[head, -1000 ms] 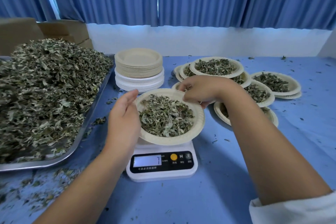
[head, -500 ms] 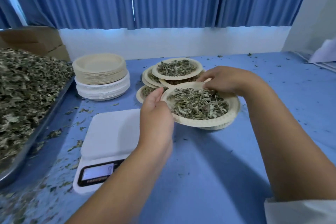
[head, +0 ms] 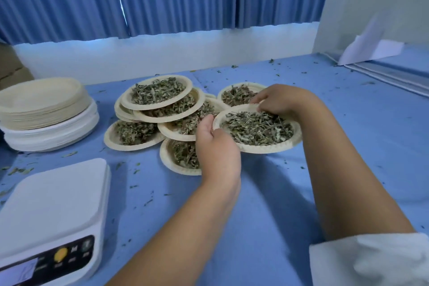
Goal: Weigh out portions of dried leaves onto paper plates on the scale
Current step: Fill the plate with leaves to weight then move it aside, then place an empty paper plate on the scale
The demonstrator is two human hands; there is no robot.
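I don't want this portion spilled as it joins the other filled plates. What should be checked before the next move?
1. Grip: left hand and right hand hold the held plate at opposite rims: ok.
2. Held plate level, leaves inside its rim: ok.
3. Landing spot: filled plates crowd and overlap beside it; free room beneath it: cannot tell.
4. Scale platform bare for the next plate: ok.
5. Empty plates stacked behind the scale: ok.
6. Display zeroed: blurred, cannot tell.
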